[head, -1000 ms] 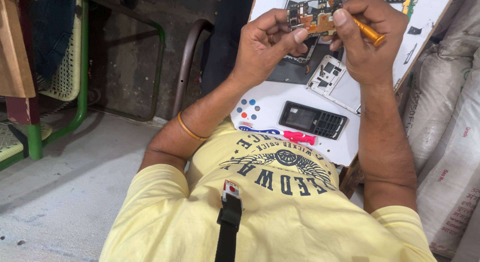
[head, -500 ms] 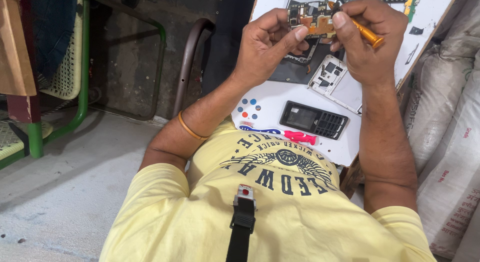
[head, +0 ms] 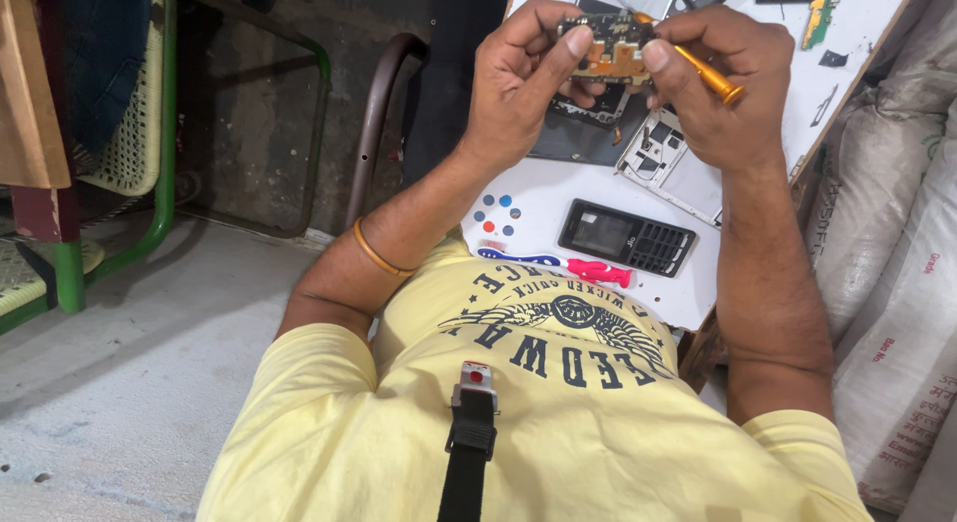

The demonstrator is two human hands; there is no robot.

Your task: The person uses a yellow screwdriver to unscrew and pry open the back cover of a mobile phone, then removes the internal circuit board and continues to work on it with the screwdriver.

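Note:
My left hand (head: 528, 78) pinches a small phone circuit board (head: 606, 45) with orange flex parts, held above the white table (head: 558, 198). My right hand (head: 723, 83) grips an orange-handled screwdriver (head: 706, 71), its tip resting on the board's top edge. Both hands meet over a dark phone back cover (head: 583, 133) and a white inner frame (head: 653, 153). A black phone front housing with keypad holes (head: 626, 237) lies nearer to me on the table.
A red, white and blue tool (head: 558, 266) lies at the table's near edge, coloured dots (head: 495, 216) to its left. A green circuit board (head: 823, 11) sits at the far right. White sacks (head: 887, 233) stand on the right; a green-framed chair (head: 120, 153) on the left.
Both hands have stayed together over the board with only slight shifts. The strap on my chest has swung a little to the right.

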